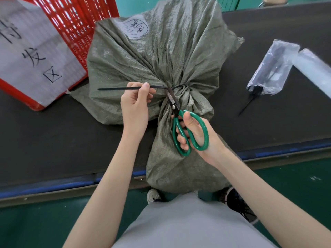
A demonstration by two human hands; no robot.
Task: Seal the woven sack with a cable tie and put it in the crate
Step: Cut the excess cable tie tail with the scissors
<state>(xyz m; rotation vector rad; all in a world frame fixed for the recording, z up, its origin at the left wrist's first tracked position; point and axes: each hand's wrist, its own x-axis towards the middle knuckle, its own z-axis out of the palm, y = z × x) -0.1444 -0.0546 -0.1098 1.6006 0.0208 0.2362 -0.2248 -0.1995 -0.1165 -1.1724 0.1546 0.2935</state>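
A grey-green woven sack [143, 56] lies on the dark table, its gathered neck pointing toward me and hanging over the front edge. A black cable tie [118, 89] is cinched around the neck, its long tail sticking out to the left. My left hand [135, 106] pinches that tail between thumb and fingers. My right hand [195, 135] holds green-handled scissors [176, 111], whose blades sit at the tie close to the neck. The red plastic crate [75, 20] stands at the back left, touching the sack.
A white paper sign with handwritten characters [34, 51] covers the crate's near side. A clear bag of black cable ties [272, 68] lies on the table to the right, beside a clear plastic roll [315, 68]. The table's blue front edge [53, 187] runs below my arms.
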